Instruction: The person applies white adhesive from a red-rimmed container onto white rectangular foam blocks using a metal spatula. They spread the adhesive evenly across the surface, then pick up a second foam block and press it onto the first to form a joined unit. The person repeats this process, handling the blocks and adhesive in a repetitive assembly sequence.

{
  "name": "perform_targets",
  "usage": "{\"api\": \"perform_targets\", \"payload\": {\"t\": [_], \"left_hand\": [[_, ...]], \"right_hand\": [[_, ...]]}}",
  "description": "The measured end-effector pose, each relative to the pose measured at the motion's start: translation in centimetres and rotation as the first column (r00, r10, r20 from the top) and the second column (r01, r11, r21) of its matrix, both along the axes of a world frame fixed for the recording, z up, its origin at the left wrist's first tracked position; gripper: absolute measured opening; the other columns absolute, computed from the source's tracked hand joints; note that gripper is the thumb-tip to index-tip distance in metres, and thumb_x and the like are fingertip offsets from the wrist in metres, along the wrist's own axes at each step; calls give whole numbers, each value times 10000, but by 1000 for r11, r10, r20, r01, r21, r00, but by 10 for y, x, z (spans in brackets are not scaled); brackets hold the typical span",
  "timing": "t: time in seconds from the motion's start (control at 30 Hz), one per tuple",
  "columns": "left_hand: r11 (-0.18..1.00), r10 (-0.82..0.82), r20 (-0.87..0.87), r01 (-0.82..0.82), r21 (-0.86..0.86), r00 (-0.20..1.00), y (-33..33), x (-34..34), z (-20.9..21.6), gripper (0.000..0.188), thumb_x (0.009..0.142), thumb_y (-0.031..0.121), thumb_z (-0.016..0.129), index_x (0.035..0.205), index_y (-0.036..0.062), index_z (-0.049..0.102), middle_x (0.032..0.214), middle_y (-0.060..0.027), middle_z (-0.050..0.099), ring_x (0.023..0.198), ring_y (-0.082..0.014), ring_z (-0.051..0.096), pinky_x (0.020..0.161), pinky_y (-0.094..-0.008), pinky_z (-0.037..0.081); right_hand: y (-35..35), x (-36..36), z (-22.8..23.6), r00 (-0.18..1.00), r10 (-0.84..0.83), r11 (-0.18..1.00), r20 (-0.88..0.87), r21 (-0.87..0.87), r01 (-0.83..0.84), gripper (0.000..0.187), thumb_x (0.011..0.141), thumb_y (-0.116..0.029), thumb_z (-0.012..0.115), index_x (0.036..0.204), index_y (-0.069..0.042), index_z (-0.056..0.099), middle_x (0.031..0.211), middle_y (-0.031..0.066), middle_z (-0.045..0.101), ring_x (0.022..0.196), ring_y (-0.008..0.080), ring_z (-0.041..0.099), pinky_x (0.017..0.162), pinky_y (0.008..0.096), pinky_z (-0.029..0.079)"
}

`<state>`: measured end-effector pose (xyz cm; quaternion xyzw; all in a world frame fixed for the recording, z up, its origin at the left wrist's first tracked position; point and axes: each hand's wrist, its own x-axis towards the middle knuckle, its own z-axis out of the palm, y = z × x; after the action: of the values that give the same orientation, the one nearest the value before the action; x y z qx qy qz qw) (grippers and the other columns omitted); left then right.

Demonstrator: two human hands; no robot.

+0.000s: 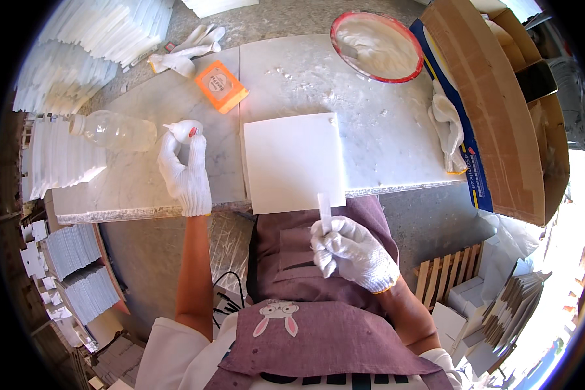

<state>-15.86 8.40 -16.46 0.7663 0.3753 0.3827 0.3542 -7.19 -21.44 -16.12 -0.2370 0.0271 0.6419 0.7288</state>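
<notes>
While my left hand holds a white container and my right hand a translucent strip, I judge the white panel, overhanging the near edge of the surface, barely started, the strip not yet laid.

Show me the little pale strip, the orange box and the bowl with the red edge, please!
Pale strip (325, 209): head view, on its upper part.
Orange box (221, 87): head view, middle of its upward face.
Bowl (396, 80): head view, on its red rim.
</notes>
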Motion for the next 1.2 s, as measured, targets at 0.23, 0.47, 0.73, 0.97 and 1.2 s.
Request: {"api": "perform_targets", "payload": {"t": [0.23, 0.47, 0.73, 0.97, 1.2], "left_hand": [[998, 35, 100, -28, -64, 994, 8, 5, -5, 54, 885, 43, 655, 907, -5, 666, 890, -17, 639, 862, -100, 545, 842, -265, 448], [999, -9, 353, 27, -46, 936, -13, 13, -3, 34, 912, 20, 628, 941, 12, 644, 973, -36, 650, 911, -116, 566, 870, -283, 461], [943, -159, 424, 265, -203, 891, -73, 39, 2, 265, 922, 3, 653, 1167, 13, 553, 1212, -132, 612, 1122, -194, 598, 970, -346, 502], [936, -188, 339, 272, -222, 922, -85, 55, -18, 329, 913, -6, 671, 1208, 28, 529, 1199, -110, 609, 1085, -172, 587, 949, -327, 502], [935, -206, 277, 273, -228, 939, -86, 59, -14, 256, 907, 2, 669, 1143, 10, 570, 1162, -89, 604, 1052, -158, 574, 895, -296, 495]], "right_hand": [[4, 5, 14, 921, 139, 990, 364, -67, -123, 300, 1000, -130, 631, 1256, 21, 593, 1048, 100, 701, 956, 145, 667, 852, 313, 564], [3, 6, 28, 863, 76, 991, 499, -134, -9, 187, 1006, -5, 549, 1190, 10, 573, 1054, 106, 686, 954, 153, 669, 852, 307, 568], [-6, 61, 21, 742, 69, 901, 667, -361, 241, 529, 1015, -98, 532, 1525, -50, 403, 982, 108, 655, 801, 80, 598, 680, 233, 520], [25, 85, 11, -134, 354, 822, 926, -239, 517, 425, 926, -188, 631, 1342, -98, 614, 911, 209, 652, 774, 372, 645, 699, 423, 516], [40, 98, 19, -156, 509, 781, 846, -379, 497, 377, 909, -117, 640, 1284, -96, 663, 943, 210, 666, 851, 366, 646, 777, 413, 508]]}}
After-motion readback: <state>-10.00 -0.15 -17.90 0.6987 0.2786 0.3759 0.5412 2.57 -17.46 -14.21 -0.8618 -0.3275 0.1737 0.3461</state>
